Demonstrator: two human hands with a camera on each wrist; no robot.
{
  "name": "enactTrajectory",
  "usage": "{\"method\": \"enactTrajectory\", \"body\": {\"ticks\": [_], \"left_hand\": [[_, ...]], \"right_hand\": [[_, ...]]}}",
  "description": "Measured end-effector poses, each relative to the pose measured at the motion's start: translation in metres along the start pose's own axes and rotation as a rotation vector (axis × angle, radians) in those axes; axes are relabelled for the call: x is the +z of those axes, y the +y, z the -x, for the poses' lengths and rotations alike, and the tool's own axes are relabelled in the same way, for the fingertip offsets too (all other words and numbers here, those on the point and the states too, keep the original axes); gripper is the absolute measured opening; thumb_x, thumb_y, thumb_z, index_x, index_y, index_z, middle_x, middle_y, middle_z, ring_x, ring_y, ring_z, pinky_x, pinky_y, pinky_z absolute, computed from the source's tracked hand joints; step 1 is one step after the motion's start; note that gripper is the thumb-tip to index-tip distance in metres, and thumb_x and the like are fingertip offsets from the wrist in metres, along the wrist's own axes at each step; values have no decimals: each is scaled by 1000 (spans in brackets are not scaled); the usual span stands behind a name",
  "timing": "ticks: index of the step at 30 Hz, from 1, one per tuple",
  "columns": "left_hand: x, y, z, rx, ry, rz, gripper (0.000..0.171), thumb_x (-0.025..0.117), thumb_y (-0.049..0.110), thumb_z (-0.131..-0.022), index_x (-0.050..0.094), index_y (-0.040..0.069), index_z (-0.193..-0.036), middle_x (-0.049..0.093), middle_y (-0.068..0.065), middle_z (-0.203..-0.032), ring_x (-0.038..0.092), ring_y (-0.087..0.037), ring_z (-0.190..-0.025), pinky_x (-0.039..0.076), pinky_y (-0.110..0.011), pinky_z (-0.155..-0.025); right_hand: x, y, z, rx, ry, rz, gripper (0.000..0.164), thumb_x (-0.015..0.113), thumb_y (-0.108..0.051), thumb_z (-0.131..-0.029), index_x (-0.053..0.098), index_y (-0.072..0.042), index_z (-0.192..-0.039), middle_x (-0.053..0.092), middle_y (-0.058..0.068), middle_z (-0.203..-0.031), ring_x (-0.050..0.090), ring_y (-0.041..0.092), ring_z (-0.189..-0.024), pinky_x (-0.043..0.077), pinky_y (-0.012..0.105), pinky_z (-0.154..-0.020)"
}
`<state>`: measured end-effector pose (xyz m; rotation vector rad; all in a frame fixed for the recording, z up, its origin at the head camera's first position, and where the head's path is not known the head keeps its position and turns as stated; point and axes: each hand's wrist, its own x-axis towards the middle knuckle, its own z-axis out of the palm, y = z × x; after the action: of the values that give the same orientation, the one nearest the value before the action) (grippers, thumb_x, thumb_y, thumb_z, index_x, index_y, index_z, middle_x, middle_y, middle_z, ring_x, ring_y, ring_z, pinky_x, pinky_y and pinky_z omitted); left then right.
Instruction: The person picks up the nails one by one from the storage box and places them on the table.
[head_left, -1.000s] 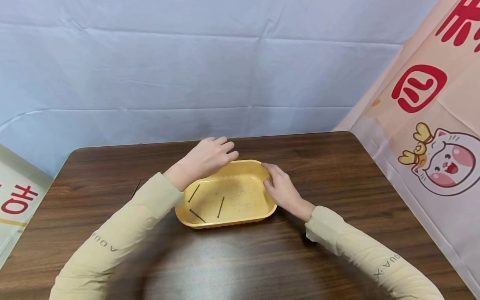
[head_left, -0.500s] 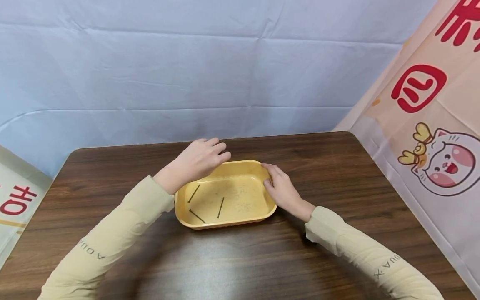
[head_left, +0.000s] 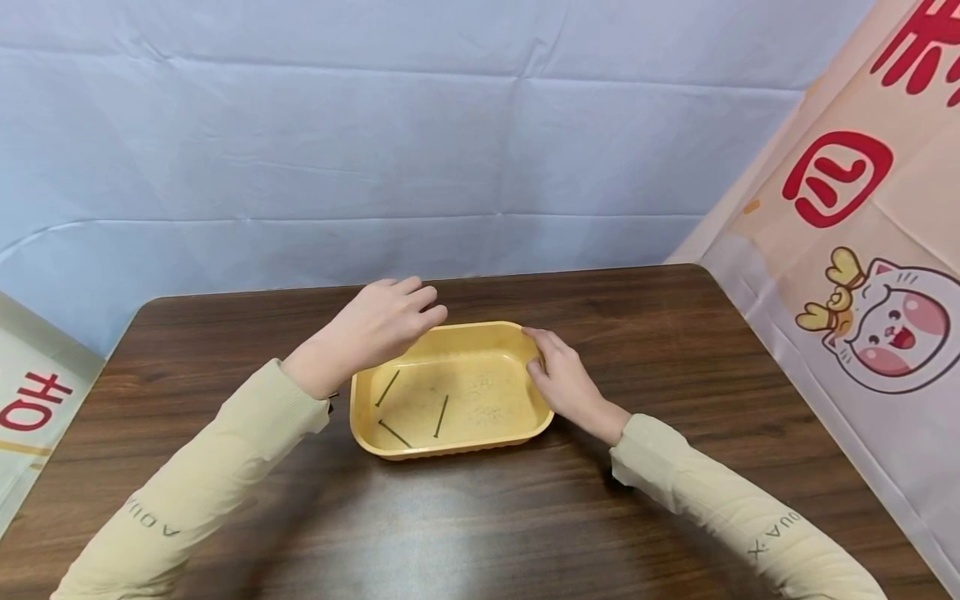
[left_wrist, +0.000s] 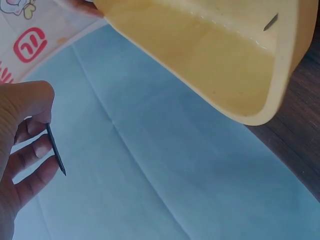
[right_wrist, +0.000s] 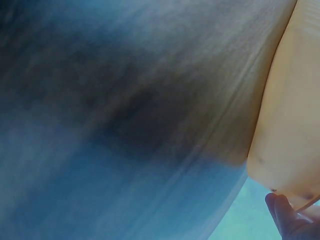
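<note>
3 nails [head_left: 441, 417] flat in tray [head_left: 517, 417], left half | left hand [head_left: 378, 321]: fingertips pinch held nail [left_wrist: 56, 150], tray's far left corner | right hand [head_left: 566, 379]: grips right rim | risk: weak pinch could drop it on table [head_left: 637, 333]

A brown wood-grain table [head_left: 660, 350] is carrying a yellow tray [head_left: 480, 412].
The tray is resting toward the far edge, lying roughly lengthwise along it (pale glare is spreading over the wood in front).
</note>
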<state>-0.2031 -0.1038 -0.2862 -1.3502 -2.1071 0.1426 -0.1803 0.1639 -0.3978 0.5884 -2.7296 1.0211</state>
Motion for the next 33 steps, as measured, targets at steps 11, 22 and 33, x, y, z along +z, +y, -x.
{"method": "enactTrajectory", "body": {"ticks": [11, 22, 33], "left_hand": [[-13, -2, 9, -13, 30, -4, 16, 49, -8, -77, 51, 7, -73, 43, -4, -67, 44, -23, -63, 31, -27, -45], [-20, -5, 22, -24, 13, -4, 17, 50, -10, -73, 49, 7, -70, 41, -4, -64, 39, -22, -57, 28, -26, -45], [-27, -6, 39, -53, -32, 14, 19, 45, -11, -69, 49, 8, -71, 42, -3, -66, 39, -21, -59, 33, -27, -47]], "right_hand": [[0, 0, 1, -11, 14, -5, 44, 47, 2, -84, 46, 3, -128, 50, 19, -123, 55, 29, -102, 47, 39, -78], [0, 0, 1, 2, 1, -1, 44, 47, 1, -85, 45, 2, -129, 49, 19, -125, 53, 28, -107, 46, 40, -82], [-1, -1, 0, 2, 1, -1, 44, 47, 0, -85, 45, 2, -129, 50, 19, -124, 53, 28, -108, 46, 40, -83]]}}
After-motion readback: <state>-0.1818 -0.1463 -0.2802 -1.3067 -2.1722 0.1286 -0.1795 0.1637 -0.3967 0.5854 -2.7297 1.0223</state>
